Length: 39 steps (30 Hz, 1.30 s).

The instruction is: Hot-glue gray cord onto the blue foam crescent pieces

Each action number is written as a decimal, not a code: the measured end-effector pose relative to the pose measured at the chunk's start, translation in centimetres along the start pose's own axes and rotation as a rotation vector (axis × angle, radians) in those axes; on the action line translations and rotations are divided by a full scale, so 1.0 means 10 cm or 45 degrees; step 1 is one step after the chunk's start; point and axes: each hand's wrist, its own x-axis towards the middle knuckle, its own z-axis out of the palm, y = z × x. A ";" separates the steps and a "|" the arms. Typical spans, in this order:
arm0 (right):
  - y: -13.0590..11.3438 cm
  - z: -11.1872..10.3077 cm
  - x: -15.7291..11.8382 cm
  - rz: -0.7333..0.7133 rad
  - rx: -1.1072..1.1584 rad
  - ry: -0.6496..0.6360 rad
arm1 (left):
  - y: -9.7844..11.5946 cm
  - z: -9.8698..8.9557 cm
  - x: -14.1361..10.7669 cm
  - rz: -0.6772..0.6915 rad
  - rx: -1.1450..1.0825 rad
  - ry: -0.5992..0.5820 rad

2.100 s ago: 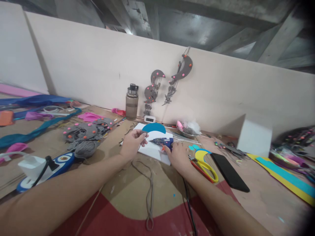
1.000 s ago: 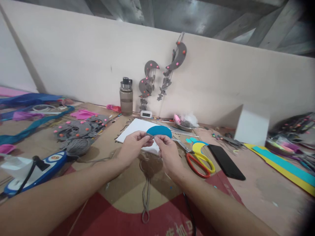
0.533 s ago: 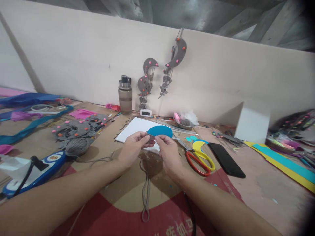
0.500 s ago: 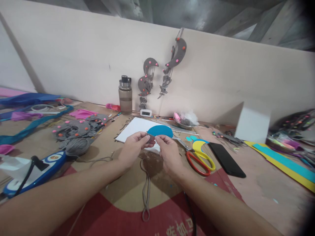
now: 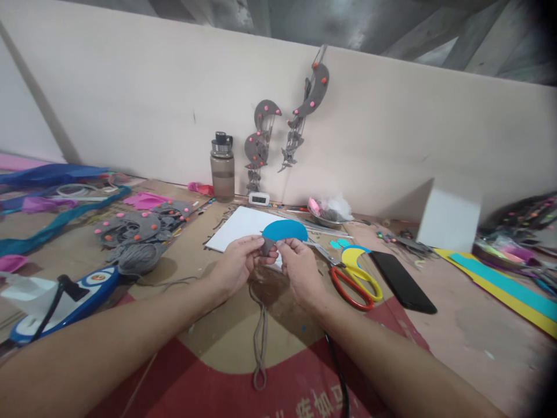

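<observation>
Between finger and thumb, my left hand [image 5: 242, 262] pinches a small grey felt piece [image 5: 267, 247]. Close beside it, my right hand [image 5: 300, 267] has its fingertips pinched at the piece's right edge; whether they also hold a thread I cannot make out. A doubled grey yarn cord [image 5: 261, 342] with a loop at its lower end trails below the hands. Just behind the fingers, a blue disc [image 5: 285, 230] lies on white paper [image 5: 237, 226]. Scissors [image 5: 354, 284] with red and yellow handles rest right of my right hand.
A black phone [image 5: 402, 281] lies beyond the scissors. Left are a grey yarn ball [image 5: 140, 258], felt pieces with coloured dots [image 5: 130, 227] and a blue-and-white glue gun-like tool [image 5: 69, 305]. A bottle [image 5: 223, 171] stands by the wall, where grey moon garlands [image 5: 315, 90] hang.
The grey felt piece has turned slightly, showing more of its face between my fingers. Both hands stay almost in place; the view has shifted a little.
</observation>
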 end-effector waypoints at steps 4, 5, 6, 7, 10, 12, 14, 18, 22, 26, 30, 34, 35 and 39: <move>0.00 -0.01 0.00 0.002 -0.018 -0.046 | 0.02 -0.02 0.02 -0.144 -0.049 -0.010; 0.00 -0.01 0.01 -0.014 -0.038 -0.050 | 0.02 -0.03 0.03 -0.160 -0.052 -0.016; 0.01 -0.02 0.01 -0.030 -0.061 -0.052 | 0.02 -0.03 0.03 -0.162 -0.048 -0.028; 0.01 -0.02 0.01 -0.040 -0.085 -0.045 | 0.01 -0.04 0.03 -0.146 -0.037 -0.034; -0.01 -0.03 -0.01 -0.078 -0.165 0.006 | -0.02 -0.05 0.03 -0.040 0.055 0.019; -0.04 -0.02 -0.04 -0.142 -0.226 0.007 | -0.05 -0.04 0.02 0.032 0.130 0.062; -0.07 -0.01 -0.07 -0.202 -0.266 -0.034 | -0.08 -0.02 0.01 0.101 0.200 0.063; -0.10 0.01 -0.11 -0.243 -0.345 -0.043 | -0.10 0.02 -0.01 0.253 0.441 0.075; -0.08 0.00 -0.14 -0.323 -0.482 -0.109 | -0.07 0.01 -0.02 0.220 0.644 0.117; -0.04 -0.02 -0.13 -0.394 -0.564 -0.063 | -0.08 -0.03 -0.01 0.126 0.679 0.137; 0.04 -0.04 -0.08 -0.357 -0.368 -0.001 | -0.13 -0.08 0.02 0.146 0.547 0.110; 0.04 -0.05 -0.04 -0.251 -0.264 -0.077 | -0.14 -0.08 0.02 0.143 0.409 0.058; 0.03 -0.05 -0.04 -0.228 -0.275 -0.090 | -0.14 -0.07 0.02 0.133 0.394 0.046; -0.05 -0.05 -0.04 -0.234 -0.403 -0.045 | -0.13 -0.06 0.00 0.110 0.397 0.021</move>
